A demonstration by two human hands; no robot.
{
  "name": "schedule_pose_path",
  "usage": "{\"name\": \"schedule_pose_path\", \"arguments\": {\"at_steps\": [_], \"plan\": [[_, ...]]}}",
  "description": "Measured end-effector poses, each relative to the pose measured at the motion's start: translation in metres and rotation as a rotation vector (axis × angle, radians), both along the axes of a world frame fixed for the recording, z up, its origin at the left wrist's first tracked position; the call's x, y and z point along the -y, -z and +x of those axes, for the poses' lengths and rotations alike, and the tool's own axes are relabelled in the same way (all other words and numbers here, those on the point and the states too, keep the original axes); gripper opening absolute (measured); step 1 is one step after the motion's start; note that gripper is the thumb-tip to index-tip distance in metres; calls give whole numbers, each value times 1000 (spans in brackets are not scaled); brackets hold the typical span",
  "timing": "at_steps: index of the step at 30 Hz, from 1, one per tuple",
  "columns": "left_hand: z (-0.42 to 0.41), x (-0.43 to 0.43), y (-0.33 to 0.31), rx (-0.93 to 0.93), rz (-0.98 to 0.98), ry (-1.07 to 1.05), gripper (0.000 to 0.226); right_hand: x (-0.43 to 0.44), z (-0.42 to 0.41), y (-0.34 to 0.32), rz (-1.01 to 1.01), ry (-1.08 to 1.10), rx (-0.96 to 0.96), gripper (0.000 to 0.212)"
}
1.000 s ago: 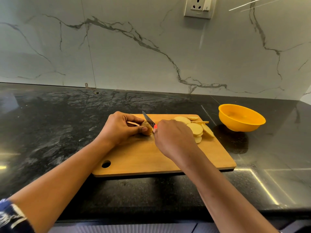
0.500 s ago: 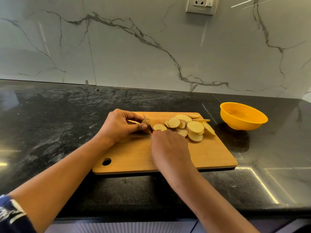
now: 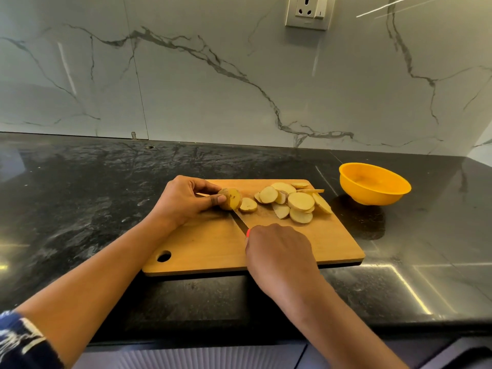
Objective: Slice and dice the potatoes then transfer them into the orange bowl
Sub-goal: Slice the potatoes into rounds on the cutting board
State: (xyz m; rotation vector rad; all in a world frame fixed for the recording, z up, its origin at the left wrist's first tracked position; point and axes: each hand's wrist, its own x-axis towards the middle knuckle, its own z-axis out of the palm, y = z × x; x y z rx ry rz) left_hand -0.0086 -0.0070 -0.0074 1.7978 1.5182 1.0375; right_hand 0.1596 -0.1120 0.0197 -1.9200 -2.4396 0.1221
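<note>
Grip, left hand [image 3: 186,202]: thumb and fingertips pinch the potato stub [image 3: 231,198], whose cut face is turned to the right. The stub stands on the far-left part of the cutting board [image 3: 213,246]. Grip, right hand [image 3: 278,253]: fingers curled round the knife handle [image 3: 248,232], of which only a red-orange end shows at the knuckles. Knife blade [image 3: 239,221]: runs from that hand up to the stub's cut face, edge on or close to the board. Potato slices [image 3: 294,203]: loose overlapping heap of rounds just right of the stub, with one round lying between stub and heap; none diced as far as can be seen. Orange bowl [image 3: 372,183]: on the black countertop [image 3: 80,198], right of the board and apart from it; appears empty. Step in hand, as judged: slicing the last piece in view. Handling notes: the stub is short, so the fingertips sit near the blade. Tuck them back, hold the blade upright, take thin even cuts, or lay the stub cut face down for steadiness. Dicing and transfer not yet done. Markings: none legible on knife, board or bowl; wall socket [image 3: 308,12] shows no readable lettering.
</note>
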Motion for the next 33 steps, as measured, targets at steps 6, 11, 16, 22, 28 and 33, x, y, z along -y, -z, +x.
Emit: {"name": "schedule_pose_path", "arguments": {"at_steps": [6,11,16,22,28,33], "plan": [[-1,3,-3,53,-56,29,35,-18,19,-1,57,178,-141,25],[-3,1,-2,53,-65,35,39,-23,30,-7,168,224,-153,29],[-4,-1,-1,56,-65,38,40,-11,10,3,159,47,-91,25],[-5,0,-1,77,-79,48,44,-19,1,7,122,63,-4,24],[-3,1,-1,61,-51,30,43,-34,11,2,108,164,-21,24],[-5,-1,0,46,-66,30,41,-29,9,-6,188,137,-130,28]]}}
